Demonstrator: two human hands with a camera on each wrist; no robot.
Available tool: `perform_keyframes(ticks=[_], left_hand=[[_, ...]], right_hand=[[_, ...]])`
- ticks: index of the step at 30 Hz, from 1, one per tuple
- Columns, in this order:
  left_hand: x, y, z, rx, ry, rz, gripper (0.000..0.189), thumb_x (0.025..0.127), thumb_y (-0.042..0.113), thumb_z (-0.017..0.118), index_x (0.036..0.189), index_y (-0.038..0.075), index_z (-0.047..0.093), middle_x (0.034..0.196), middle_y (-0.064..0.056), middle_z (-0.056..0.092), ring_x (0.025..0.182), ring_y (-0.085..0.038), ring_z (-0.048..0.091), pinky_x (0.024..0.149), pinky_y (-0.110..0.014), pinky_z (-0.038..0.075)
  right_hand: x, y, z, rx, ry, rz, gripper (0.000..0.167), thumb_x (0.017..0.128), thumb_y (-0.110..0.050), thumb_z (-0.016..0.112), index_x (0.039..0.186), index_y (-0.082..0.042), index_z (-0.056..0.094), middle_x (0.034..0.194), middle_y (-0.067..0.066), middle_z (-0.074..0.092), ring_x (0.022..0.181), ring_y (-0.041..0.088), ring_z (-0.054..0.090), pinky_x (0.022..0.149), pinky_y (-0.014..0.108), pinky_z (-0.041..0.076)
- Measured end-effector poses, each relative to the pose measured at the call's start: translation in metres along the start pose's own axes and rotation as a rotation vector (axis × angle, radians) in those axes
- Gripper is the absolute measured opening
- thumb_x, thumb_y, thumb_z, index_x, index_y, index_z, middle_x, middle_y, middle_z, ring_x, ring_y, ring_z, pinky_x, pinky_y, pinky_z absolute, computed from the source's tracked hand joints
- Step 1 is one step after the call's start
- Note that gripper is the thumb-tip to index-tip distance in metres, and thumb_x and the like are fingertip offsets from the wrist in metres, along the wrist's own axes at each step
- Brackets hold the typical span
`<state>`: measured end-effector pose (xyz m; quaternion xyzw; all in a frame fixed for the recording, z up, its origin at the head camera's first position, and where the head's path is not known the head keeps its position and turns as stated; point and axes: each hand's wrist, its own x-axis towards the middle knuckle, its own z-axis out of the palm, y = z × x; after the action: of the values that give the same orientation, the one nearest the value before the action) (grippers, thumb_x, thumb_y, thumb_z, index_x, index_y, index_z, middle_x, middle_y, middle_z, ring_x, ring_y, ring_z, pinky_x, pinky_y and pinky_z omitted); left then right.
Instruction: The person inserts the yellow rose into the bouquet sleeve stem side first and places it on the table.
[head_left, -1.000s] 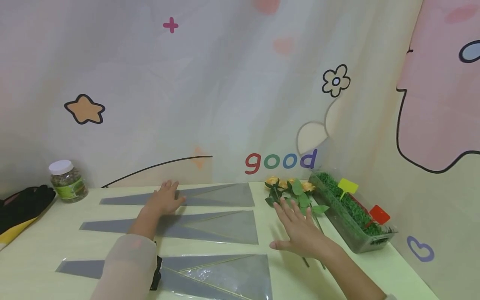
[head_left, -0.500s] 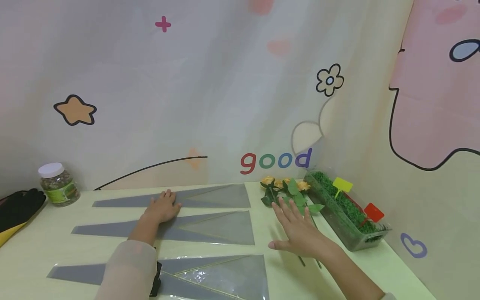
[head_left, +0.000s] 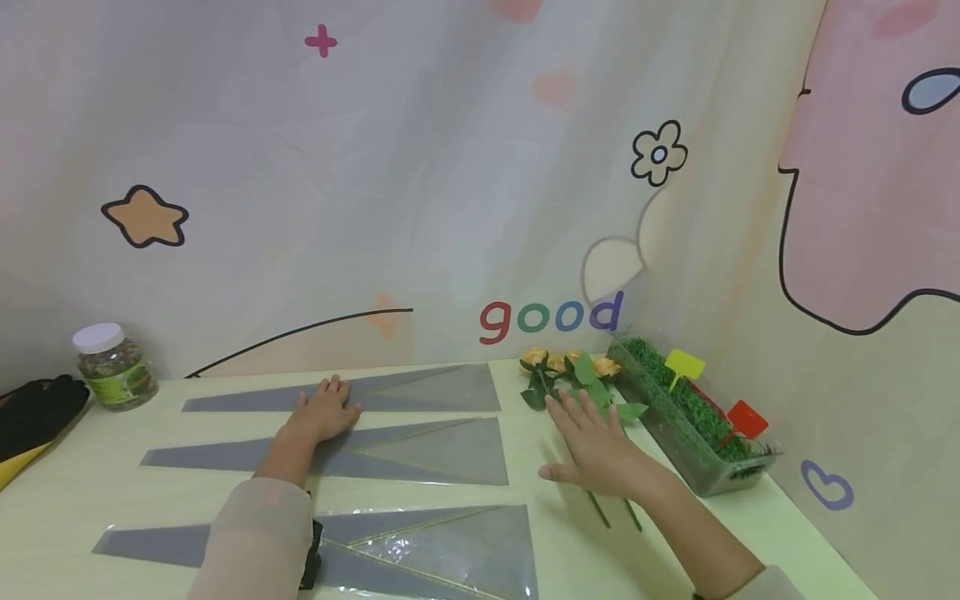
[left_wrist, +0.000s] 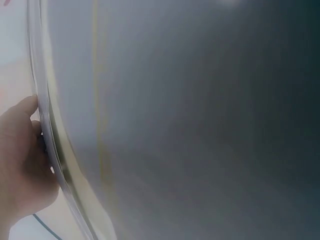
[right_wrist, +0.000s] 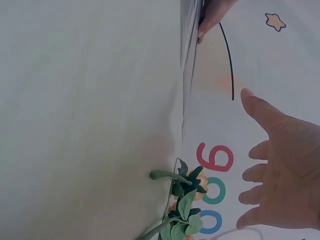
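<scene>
Three long tapered flower sleeves lie in rows across the table, grey with gold lines: the far sleeve (head_left: pixel 442 390), the middle sleeve (head_left: pixel 450 450) and the near sleeve (head_left: pixel 442 546). My left hand (head_left: pixel 321 415) rests palm down on the far sleeve, its fingers extended; the left wrist view shows it against a sleeve's edge. Over the stems of several yellow roses (head_left: pixel 534 357) hovers my right hand (head_left: pixel 600 446), fingers straight and thumb spread. It holds nothing, and it hides part of the stems. The right wrist view shows its palm side, apart from the roses (right_wrist: pixel 184 205).
A clear box of artificial grass (head_left: pixel 693 425) with yellow and red tags stands along the right edge. At the left are a white-lidded jar (head_left: pixel 116 371) and a black and yellow item (head_left: pixel 41 417). A printed curtain (head_left: pixel 450 167) hangs behind the table.
My left hand has come down onto the far sleeve, and its fingers have drawn closer together. The right hand stays almost in place over the roses. The head view has turned slightly right.
</scene>
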<state>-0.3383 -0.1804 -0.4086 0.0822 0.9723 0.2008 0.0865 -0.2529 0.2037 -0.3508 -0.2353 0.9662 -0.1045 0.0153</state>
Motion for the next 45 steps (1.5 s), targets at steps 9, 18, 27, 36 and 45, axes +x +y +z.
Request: perform_keyframes(ticks=[9, 18, 27, 36, 45], left_hand=[[-0.001, 0.000, -0.001, -0.008, -0.001, -0.002, 0.062, 0.099, 0.028, 0.035, 0.142, -0.011, 0.015, 0.147, -0.031, 0.004, 0.135, -0.043, 0.002, 0.104, -0.061, -0.002], [0.000, 0.000, 0.003, -0.006, -0.012, -0.014, 0.061, 0.099, 0.028, 0.034, 0.142, -0.011, 0.015, 0.147, -0.030, 0.004, 0.136, -0.043, 0.002, 0.104, -0.061, -0.002], [0.000, 0.000, 0.002, -0.015, -0.035, -0.013, 0.062, 0.100, 0.029, 0.035, 0.143, -0.011, 0.013, 0.148, -0.030, 0.002, 0.136, -0.042, 0.000, 0.104, -0.060, -0.003], [0.002, -0.002, -0.004, -0.015, -0.025, -0.013, 0.062, 0.099, 0.029, 0.034, 0.143, -0.010, 0.014, 0.148, -0.030, 0.003, 0.136, -0.042, 0.000, 0.104, -0.060, -0.003], [0.001, -0.001, -0.003, -0.019, -0.022, -0.009, 0.062, 0.099, 0.030, 0.035, 0.143, -0.010, 0.015, 0.148, -0.029, 0.003, 0.136, -0.041, 0.001, 0.104, -0.060, -0.002]], right_hand=[[0.039, 0.017, -0.018, 0.087, 0.080, 0.116, 0.062, 0.086, -0.025, 0.067, 0.134, 0.006, 0.043, 0.132, 0.027, 0.044, 0.115, 0.041, 0.047, 0.089, 0.052, 0.042], [0.075, 0.031, -0.010, 0.127, 0.095, 0.159, 0.019, 0.083, -0.012, 0.068, 0.090, 0.005, 0.067, 0.085, 0.016, 0.066, 0.062, 0.019, 0.056, 0.057, 0.031, 0.046], [0.100, 0.039, 0.001, 0.179, 0.094, 0.265, 0.028, 0.083, -0.010, 0.065, 0.058, -0.002, 0.055, 0.056, 0.005, 0.050, 0.044, 0.010, 0.038, 0.045, 0.024, 0.031], [0.135, 0.007, 0.018, 0.281, 0.115, 0.134, 0.030, 0.084, -0.010, 0.065, 0.110, 0.006, 0.065, 0.097, 0.015, 0.066, 0.090, 0.027, 0.061, 0.077, 0.036, 0.050], [0.165, -0.003, 0.039, 0.283, 0.041, 0.107, 0.037, 0.088, -0.006, 0.062, 0.124, -0.001, 0.058, 0.126, 0.015, 0.055, 0.119, 0.028, 0.047, 0.098, 0.039, 0.038]])
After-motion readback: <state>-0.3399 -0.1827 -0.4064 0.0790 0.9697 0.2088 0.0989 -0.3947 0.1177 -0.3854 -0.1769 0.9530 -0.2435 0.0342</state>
